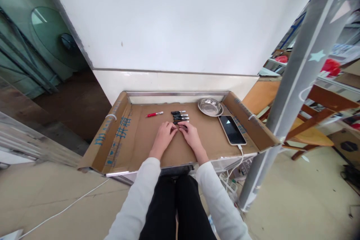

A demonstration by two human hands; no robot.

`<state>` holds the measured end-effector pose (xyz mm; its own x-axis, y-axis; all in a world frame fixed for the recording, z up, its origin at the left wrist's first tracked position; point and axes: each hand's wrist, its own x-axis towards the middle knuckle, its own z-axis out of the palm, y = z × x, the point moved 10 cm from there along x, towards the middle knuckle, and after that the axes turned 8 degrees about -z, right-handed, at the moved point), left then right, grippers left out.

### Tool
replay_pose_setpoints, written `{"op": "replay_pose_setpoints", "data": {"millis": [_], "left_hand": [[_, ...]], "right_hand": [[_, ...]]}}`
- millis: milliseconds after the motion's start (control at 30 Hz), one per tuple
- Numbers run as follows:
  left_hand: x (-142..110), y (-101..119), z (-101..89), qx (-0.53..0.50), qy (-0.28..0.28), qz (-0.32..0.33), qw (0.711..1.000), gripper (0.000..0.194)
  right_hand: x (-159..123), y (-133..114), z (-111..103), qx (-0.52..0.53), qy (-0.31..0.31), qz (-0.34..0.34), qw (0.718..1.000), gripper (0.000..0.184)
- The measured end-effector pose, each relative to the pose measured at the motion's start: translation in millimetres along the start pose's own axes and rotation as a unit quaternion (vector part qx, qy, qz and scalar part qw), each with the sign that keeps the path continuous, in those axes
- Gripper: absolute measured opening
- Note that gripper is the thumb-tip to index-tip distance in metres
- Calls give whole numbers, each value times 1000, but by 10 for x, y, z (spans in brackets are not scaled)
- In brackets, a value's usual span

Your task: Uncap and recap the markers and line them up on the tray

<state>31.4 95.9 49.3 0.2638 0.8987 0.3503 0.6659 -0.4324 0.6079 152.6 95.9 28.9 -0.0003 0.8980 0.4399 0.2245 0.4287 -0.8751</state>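
Observation:
My left hand (165,135) and my right hand (190,134) are close together over the cardboard, with their fingertips nearly meeting. The fingers of both are pinched on a black pen that lies crosswise between them and is mostly hidden. Just beyond the fingertips, several black pens (180,116) with clear or silvery ends lie side by side in a short stack of rows. A red pen (154,114) rests apart from them to the left, its pale end pointing right.
The cardboard-lined table (143,138) has raised cardboard sides. At its back right stands a shiny metal dish (210,107). A phone (233,130) with a white charging cable (241,153) lies near the right side. A grey post (295,82) rises beyond the right front corner.

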Motion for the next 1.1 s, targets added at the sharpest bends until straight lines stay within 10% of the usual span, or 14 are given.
{"op": "replay_pose_setpoints", "data": {"millis": [467, 633, 967, 1100], "left_hand": [[503, -16, 96, -6, 49, -11, 999, 9], [249, -50, -57, -46, 82, -12, 995, 18], [-98, -6, 19, -28, -22, 15, 999, 15], [-82, 67, 17, -11, -14, 27, 999, 20]], "right_hand": [[-21, -68, -190, -59, 71, -26, 995, 22], [-83, -189, -303, -138, 91, -37, 985, 25], [-190, -371, 84, -244, -98, -79, 962, 16], [-171, -286, 65, -244, -83, -73, 964, 16]]}}
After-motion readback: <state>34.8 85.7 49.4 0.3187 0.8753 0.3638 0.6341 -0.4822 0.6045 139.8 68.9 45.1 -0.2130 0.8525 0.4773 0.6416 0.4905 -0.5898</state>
